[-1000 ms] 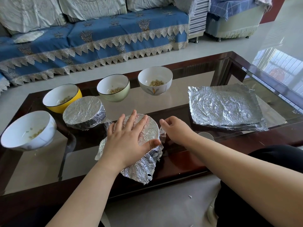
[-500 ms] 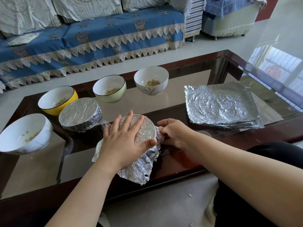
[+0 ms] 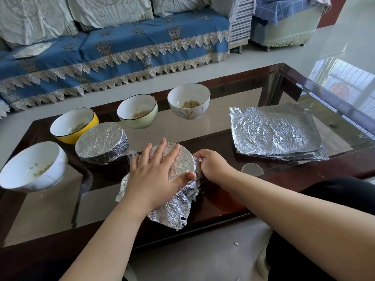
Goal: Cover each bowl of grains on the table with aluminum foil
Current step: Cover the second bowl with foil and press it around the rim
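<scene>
A living room with a blue-draped sofa (image 3: 113,49) behind a glass-topped counter (image 3: 223,118). Near the counter's front edge sits the bowl being wrapped (image 3: 178,159). The left hand (image 3: 156,173) lies flat on its foil top, fingers spread, holding it down. The right hand (image 3: 213,165) has its grip curled on the crumpled foil at the bowl's right side, so that hand is nearer the loose skirt hanging toward the front edge. One covered bowl (image 3: 101,142) sits toward the left edge; four open bowls wait, and spare foil sheets (image 3: 274,132) lie toward the right edge.
</scene>
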